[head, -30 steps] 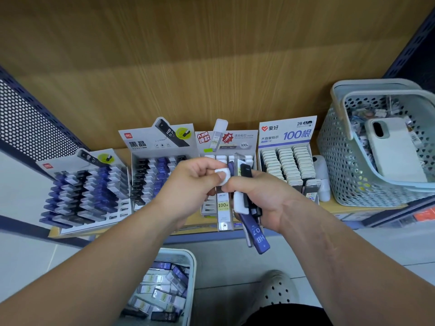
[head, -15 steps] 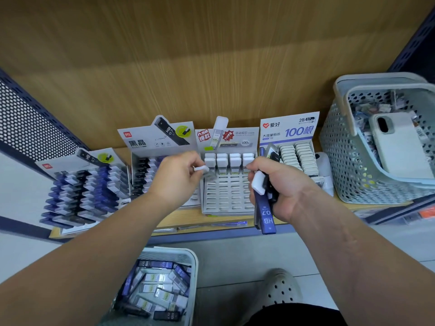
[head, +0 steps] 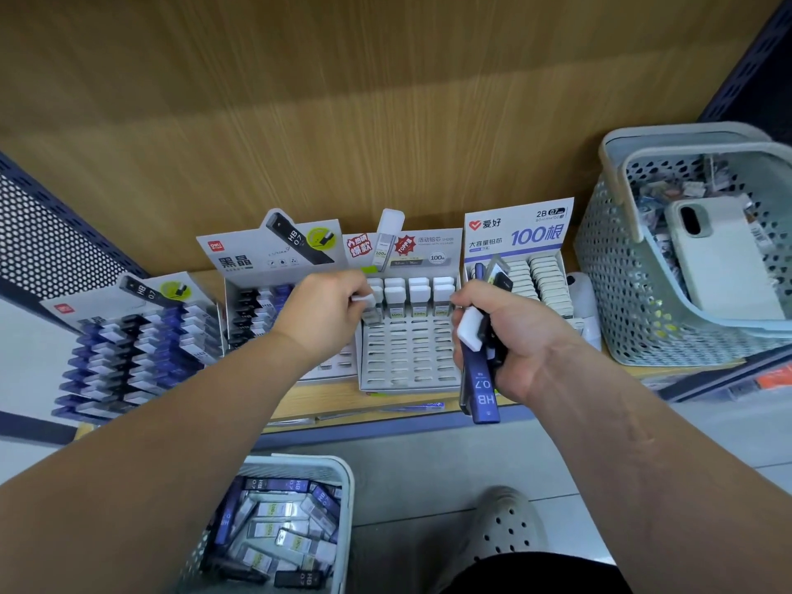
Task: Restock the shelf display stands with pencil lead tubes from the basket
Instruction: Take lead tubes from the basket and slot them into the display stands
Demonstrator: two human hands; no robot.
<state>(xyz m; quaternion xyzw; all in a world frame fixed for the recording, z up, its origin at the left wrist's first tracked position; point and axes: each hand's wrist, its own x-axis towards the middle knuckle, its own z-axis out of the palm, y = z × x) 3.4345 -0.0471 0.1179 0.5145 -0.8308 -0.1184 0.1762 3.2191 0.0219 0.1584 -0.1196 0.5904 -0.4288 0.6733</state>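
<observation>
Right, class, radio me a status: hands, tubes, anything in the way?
Left hand pinches a white-capped tube at the middle stand, left column. Right hand grips a bundle of tubes. Nothing across the stand's bare lower slots.

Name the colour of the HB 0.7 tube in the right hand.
The tube is dark blue; head view.

My left hand (head: 319,312) covers its own fingertips, so only the white cap of the tube (head: 363,299) pokes out past them, and the tube's body is a blur. Can't count the bundle (head: 480,379) in my right hand (head: 514,336), the fingers wrap most of it. The stand (head: 257,302) just behind my left wrist is half hidden. The basket (head: 300,463) below my left forearm gets cut by the bottom edge, and the far basket (head: 617,173) right of my right hand runs off the side.
</observation>
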